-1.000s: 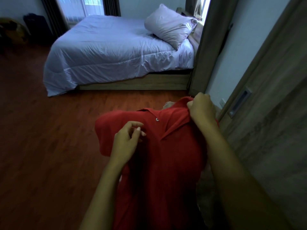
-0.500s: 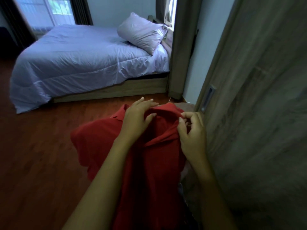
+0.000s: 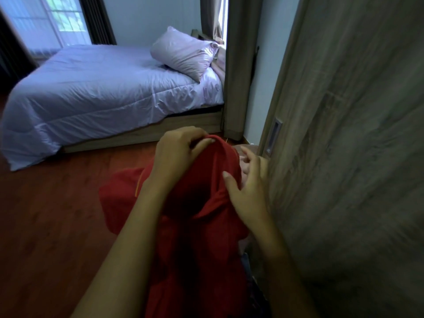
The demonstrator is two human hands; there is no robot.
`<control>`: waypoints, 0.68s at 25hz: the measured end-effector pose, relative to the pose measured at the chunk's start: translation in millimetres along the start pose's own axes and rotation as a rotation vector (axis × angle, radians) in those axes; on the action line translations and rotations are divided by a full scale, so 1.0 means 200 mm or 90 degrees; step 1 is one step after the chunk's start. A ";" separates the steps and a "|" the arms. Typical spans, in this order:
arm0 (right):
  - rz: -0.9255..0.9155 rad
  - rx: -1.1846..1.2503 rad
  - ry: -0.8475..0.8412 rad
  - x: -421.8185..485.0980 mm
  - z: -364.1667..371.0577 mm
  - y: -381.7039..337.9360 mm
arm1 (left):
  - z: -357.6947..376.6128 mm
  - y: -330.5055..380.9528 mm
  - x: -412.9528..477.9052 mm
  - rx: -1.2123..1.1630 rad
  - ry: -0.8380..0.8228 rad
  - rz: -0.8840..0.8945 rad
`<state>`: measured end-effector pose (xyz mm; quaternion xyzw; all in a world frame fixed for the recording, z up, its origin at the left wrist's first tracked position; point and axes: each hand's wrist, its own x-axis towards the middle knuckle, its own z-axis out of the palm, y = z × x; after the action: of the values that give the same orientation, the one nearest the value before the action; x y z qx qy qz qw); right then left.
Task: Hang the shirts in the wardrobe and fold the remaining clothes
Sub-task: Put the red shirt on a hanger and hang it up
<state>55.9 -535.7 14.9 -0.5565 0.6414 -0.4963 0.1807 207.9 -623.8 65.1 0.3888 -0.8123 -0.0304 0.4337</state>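
In the head view, a red shirt [image 3: 197, 237] was held up in the air in front of the person, above the floor [image 3: 46, 226] and just beside the wardrobe door [image 3: 344, 157]. The left grip [image 3: 176, 154] was closed over the shirt's top edge, with its fingers curled round the cloth there. The right grip [image 3: 249, 187] was wide. Its thumb was laid flat on the shirt's right side and its fingers were spread, nearly straight, beside the fold. The rest of the shirt was left hanging down between the two forearms.

The wardrobe was seen only as a wood-grain door filling the right side, with a recessed handle [image 3: 273, 136] set into it. Its inside could not be seen.

The floor was made of reddish wood boards. A bed [image 3: 91, 92] under a pale quilt was set well apart from the shirt, on a low wooden base, and a pillow [image 3: 183, 51] was propped at its head. A curtain [image 3: 238, 65] was hung between bed and wardrobe, and a bright window [image 3: 62, 19] was seen at the far wall.
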 end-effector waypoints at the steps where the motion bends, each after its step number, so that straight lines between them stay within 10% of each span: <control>1: -0.019 -0.031 0.005 0.00 0.02 -0.04 | -0.02 0.02 0.00 0.001 -0.013 0.018; 7: -0.192 -0.117 0.253 -0.01 0.04 -0.15 | -0.10 0.11 -0.08 0.008 -0.058 0.046; 17: -0.218 -0.098 0.316 -0.12 -0.05 -0.27 | -0.20 -0.13 -0.52 0.014 -0.071 -0.153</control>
<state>83.9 -504.5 56.5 -0.5301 0.5987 -0.5903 -0.1102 287.0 -562.6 9.3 0.4855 -0.7832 -0.0952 0.3767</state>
